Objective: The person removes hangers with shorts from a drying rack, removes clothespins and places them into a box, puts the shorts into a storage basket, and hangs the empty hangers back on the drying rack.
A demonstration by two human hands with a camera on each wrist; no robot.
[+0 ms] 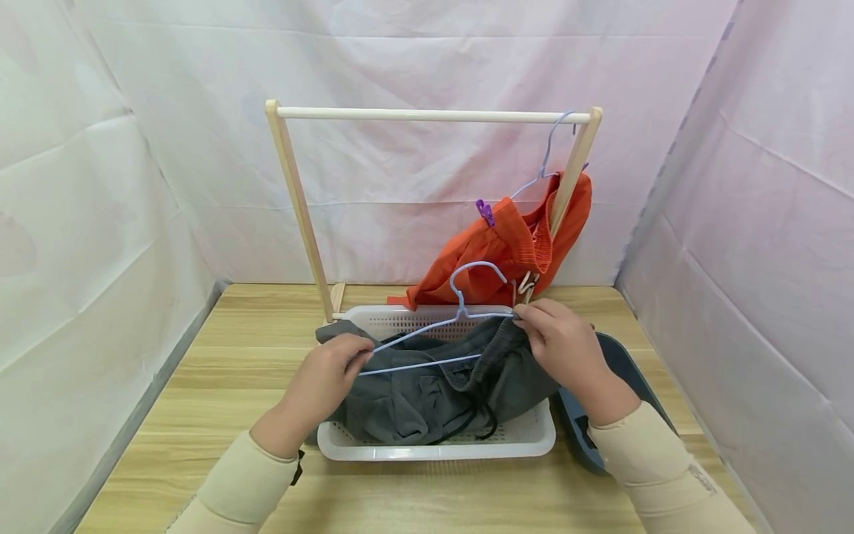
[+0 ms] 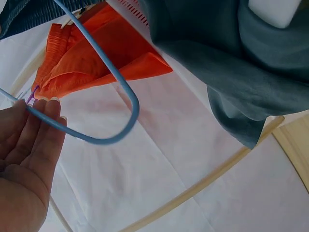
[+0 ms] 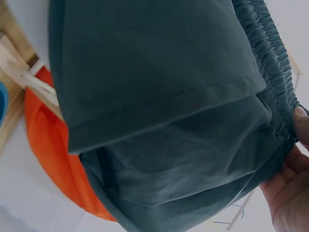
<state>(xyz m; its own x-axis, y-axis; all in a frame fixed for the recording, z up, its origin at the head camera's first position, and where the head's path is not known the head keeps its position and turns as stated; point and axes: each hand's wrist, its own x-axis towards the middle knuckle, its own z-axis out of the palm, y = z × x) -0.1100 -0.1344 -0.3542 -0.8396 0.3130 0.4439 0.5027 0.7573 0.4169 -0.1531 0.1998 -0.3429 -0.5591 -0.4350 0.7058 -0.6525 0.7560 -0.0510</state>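
Note:
My left hand [image 1: 330,373] pinches the left side of a light blue clothes hanger [image 1: 462,311], its hook pointing up. In the left wrist view, the fingers meet the hanger's rod [image 2: 104,58]. Dark grey shorts [image 1: 407,397] with a black drawstring lie bunched over a white basket [image 1: 437,452]. My right hand [image 1: 563,345] grips their elastic waistband [image 1: 495,348] at the hanger's right end. The right wrist view shows the thumb and fingers on the gathered waistband [image 3: 270,58], with the fabric hanging beside them.
Behind the basket stands a wooden rack [image 1: 427,115] with a white bar. Orange shorts [image 1: 460,252] hang at its right end from another blue hanger [image 1: 548,148], with a purple clothespin [image 1: 485,213] on them. A dark blue tray [image 1: 627,356] sits right of the basket.

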